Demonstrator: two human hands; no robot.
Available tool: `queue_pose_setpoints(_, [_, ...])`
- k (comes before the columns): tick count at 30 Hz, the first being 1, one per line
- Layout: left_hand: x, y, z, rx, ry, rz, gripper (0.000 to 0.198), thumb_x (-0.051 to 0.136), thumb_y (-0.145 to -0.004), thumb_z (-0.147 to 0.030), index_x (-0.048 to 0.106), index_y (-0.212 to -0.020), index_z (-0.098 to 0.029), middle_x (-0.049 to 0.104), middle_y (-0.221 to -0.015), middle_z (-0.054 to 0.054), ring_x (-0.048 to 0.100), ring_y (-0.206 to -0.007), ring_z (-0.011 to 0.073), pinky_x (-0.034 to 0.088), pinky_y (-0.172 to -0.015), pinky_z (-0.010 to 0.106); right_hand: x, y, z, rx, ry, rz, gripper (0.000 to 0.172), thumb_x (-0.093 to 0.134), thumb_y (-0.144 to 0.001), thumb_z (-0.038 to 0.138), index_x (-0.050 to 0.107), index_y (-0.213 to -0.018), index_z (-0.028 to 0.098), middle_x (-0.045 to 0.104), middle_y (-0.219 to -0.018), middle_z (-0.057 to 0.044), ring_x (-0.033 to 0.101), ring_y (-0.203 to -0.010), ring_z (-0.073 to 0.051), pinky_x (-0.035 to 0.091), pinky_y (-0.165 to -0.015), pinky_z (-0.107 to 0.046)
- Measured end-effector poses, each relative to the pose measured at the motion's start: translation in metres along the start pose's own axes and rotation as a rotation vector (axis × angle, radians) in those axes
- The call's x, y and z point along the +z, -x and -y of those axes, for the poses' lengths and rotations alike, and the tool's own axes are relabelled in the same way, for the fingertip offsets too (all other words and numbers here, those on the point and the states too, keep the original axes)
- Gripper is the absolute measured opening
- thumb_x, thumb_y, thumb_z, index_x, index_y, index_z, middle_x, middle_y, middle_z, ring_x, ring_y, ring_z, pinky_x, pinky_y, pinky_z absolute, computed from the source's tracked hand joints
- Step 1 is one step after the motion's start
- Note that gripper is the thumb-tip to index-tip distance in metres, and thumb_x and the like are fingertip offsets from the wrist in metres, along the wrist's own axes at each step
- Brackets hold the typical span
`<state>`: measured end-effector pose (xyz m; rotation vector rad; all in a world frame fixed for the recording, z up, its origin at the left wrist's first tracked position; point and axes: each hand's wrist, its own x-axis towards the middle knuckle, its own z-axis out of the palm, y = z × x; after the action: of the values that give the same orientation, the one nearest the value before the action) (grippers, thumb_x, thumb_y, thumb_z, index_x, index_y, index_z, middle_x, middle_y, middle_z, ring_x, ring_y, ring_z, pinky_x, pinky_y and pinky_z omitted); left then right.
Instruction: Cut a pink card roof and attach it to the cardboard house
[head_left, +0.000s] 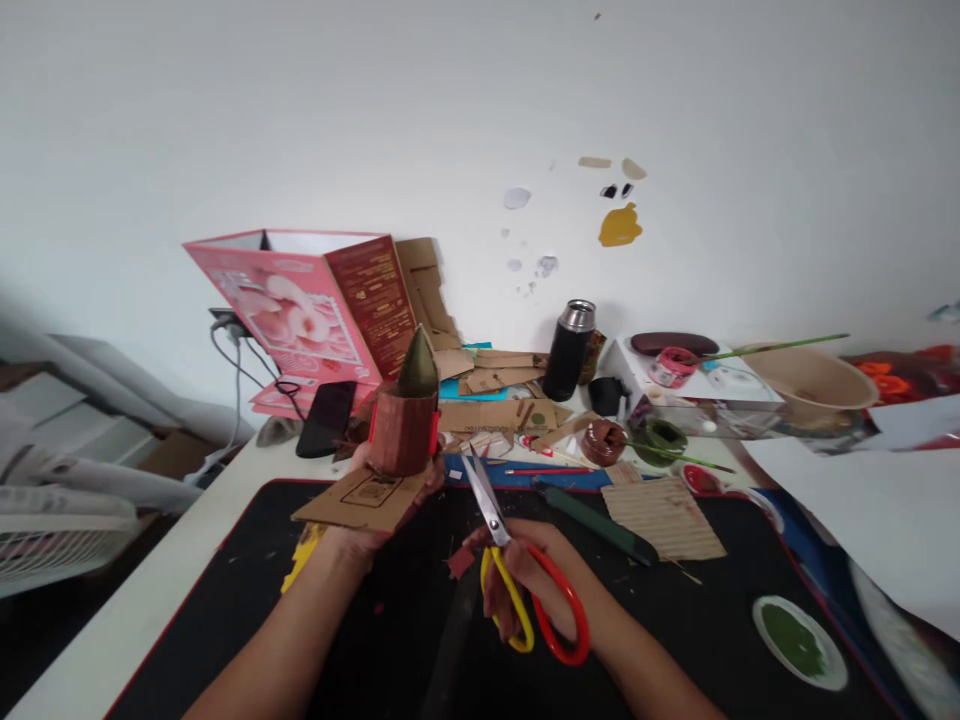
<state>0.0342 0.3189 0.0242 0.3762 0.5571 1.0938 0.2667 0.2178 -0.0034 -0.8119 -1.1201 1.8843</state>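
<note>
My left hand (360, 540) grips a cardboard model from beneath and behind. The model has a brown painted tube (403, 432) standing on a flat cardboard base (365, 500), with red strips at its sides and a green pointed piece (420, 367) rising from its top. In my right hand (544, 570) are scissors (493, 520) with one yellow and one red handle loop. Their blades point up and away, slightly parted, to the right of the model and apart from it. By my right fingertips is a small reddish-brown scrap (460, 562); whether they touch it I cannot tell.
Behind the black mat (247, 600) stand a pink box (300, 310), a phone (326, 418), cardboard scraps (495, 415) and a black flask (570, 350). Rightward are paint jars (602, 440), a green cutter-like tool (596, 520), corrugated cardboard (664, 518) and a green paint lid (799, 642).
</note>
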Motion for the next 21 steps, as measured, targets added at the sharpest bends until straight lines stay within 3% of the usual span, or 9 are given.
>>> queue_pose_setpoints(6, [0.015, 0.002, 0.004, -0.019, 0.057, 0.033, 0.028, 0.054, -0.1, -0.027, 0.072, -0.117, -0.016, 0.071, -0.09, 0.012, 0.053, -0.055, 0.0149, 0.043, -0.044, 0.023, 0.003, 0.003, -0.006, 0.016, -0.014, 0.214, 0.082, 0.066, -0.088, 0.083, 0.068, -0.13, 0.012, 0.073, -0.082, -0.01, 0.073, -0.061, -0.02, 0.054, -0.051, -0.025])
queue_pose_setpoints(12, [0.008, -0.002, 0.005, -0.044, 0.061, 0.086, 0.017, 0.055, -0.099, -0.017, 0.07, -0.107, -0.015, 0.066, -0.084, 0.009, 0.042, -0.047, 0.0075, 0.03, -0.037, 0.014, 0.009, 0.001, 0.002, 0.147, 0.067, 0.353, 0.085, 0.07, -0.082, 0.085, 0.073, -0.13, 0.015, 0.075, -0.086, -0.011, 0.076, -0.071, -0.024, 0.06, -0.066, -0.034])
queue_pose_setpoints(17, [0.002, -0.005, 0.004, -0.113, 0.05, 0.162, 0.021, 0.053, -0.104, -0.029, 0.066, -0.097, -0.014, 0.05, -0.062, -0.001, 0.027, -0.037, 0.0049, 0.024, -0.033, 0.014, 0.017, -0.004, 0.011, 0.104, 0.138, 0.388, 0.087, 0.068, -0.082, 0.086, 0.076, -0.128, 0.013, 0.076, -0.092, -0.014, 0.078, -0.084, -0.027, 0.061, -0.078, -0.037])
queue_pose_setpoints(21, [0.002, -0.005, 0.005, -0.105, 0.06, 0.2, 0.026, 0.052, -0.105, -0.04, 0.065, -0.105, -0.017, 0.056, -0.072, 0.002, 0.027, -0.038, 0.0042, 0.023, -0.031, 0.015, 0.028, -0.007, 0.021, 0.087, 0.105, 0.449, 0.087, 0.063, -0.088, 0.084, 0.07, -0.136, 0.012, 0.076, -0.086, -0.012, 0.078, -0.079, -0.025, 0.06, -0.079, -0.037])
